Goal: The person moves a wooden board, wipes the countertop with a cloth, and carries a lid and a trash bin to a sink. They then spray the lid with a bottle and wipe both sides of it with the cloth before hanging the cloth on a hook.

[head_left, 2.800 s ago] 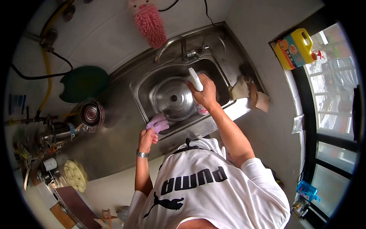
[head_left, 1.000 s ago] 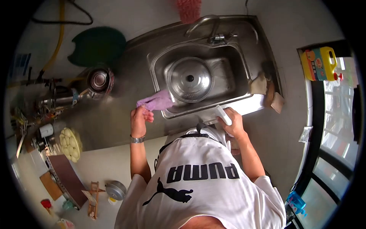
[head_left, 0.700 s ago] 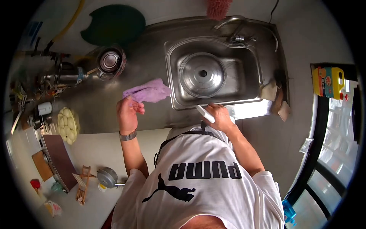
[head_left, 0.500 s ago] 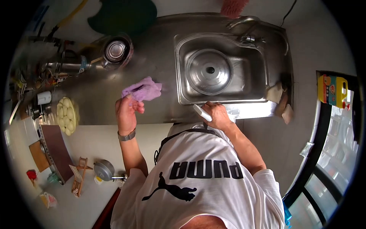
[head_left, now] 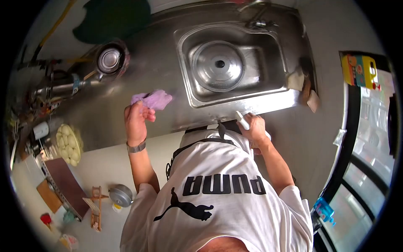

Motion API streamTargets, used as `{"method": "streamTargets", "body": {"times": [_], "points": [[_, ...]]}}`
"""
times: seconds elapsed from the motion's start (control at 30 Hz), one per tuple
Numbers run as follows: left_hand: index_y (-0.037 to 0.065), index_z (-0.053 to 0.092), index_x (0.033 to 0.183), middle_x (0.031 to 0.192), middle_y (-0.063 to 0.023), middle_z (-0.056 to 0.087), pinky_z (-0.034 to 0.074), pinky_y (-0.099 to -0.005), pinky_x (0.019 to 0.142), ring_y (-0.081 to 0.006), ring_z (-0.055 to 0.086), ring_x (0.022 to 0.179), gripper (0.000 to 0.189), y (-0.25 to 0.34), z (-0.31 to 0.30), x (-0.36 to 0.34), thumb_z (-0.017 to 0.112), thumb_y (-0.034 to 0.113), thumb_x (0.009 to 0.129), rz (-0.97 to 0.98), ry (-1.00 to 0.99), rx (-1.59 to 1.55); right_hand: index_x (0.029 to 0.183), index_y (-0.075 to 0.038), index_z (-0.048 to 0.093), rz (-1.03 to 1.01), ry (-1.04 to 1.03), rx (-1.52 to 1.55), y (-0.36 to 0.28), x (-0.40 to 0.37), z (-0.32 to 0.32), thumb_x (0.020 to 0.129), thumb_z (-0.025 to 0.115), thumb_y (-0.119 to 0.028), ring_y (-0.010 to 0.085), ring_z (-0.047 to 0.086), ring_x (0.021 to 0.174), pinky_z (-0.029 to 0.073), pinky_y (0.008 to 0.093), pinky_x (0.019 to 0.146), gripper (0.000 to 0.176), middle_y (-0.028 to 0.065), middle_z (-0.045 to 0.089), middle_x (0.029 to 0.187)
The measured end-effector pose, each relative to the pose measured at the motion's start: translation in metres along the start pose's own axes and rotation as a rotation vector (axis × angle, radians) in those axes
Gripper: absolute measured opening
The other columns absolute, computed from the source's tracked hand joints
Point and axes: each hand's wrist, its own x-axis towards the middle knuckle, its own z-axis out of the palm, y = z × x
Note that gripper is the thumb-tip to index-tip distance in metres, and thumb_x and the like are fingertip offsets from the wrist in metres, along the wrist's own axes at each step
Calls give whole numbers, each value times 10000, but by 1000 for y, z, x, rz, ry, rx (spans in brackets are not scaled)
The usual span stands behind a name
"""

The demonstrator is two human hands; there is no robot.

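Note:
My left hand point(head_left: 136, 122), with a watch at its wrist, pinches a crumpled purple cloth point(head_left: 156, 100) over the steel counter. The cloth spreads out to the right of my fingertips. Near my waist, below the front edge of the sink, my right hand point(head_left: 253, 127) is closed round a white object point(head_left: 243, 121). Its pale narrow end sticks out past my thumb; the rest is hidden by my fingers, so its kind cannot be made out.
A round metal lid point(head_left: 219, 71) with a black knob lies in the steel sink point(head_left: 188, 86), under the tap point(head_left: 257, 24). To the left are a metal pot point(head_left: 110, 59) and a plate of pale dough pieces point(head_left: 68, 145). A yellow jug point(head_left: 358, 70) stands at the right.
The view has shifted and turned slightly. My right hand has moved right and down, away from the sink edge, with the white object. My left hand still holds the cloth.

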Motion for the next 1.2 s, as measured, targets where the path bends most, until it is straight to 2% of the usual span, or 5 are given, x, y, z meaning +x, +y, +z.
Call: {"method": "streamTargets", "body": {"times": [0.2,0.47,0.77,0.8,1.2], "points": [[10,575,790,647,-106,602,457,-272,478,-165,558,507,264,-1,30,17,503,247,882,-19,-181,94,908,-51,611,281,443,207,37,-46,-28,737,677,-152,355,590,750,480,412,653,209,138,595,838],[6,576,806,624,-92,587,451,-257,471,-150,546,496,280,-6,79,24,496,260,893,1,-294,116,897,-22,611,365,777,443,62,-66,-50,727,707,-83,307,565,685,461,353,643,204,134,577,793],[4,566,731,615,-114,595,460,-263,449,-166,557,473,295,-20,146,32,482,241,885,-40,-302,205,878,-24,611,322,943,409,121,-56,-112,721,714,-83,293,555,654,453,347,621,197,124,570,738],[2,571,735,616,-112,597,459,-261,449,-163,558,475,296,-21,155,30,483,242,884,-65,-275,198,885,-19,627,319,923,375,130,-54,-116,733,714,-67,237,570,637,452,321,606,182,103,584,743],[6,552,754,618,-100,591,442,-249,427,-143,548,460,276,-40,215,27,469,232,890,-114,-310,278,879,-12,606,202,1069,463,164,-48,-182,726,735,-99,268,579,661,468,332,622,218,115,588,765]]}}
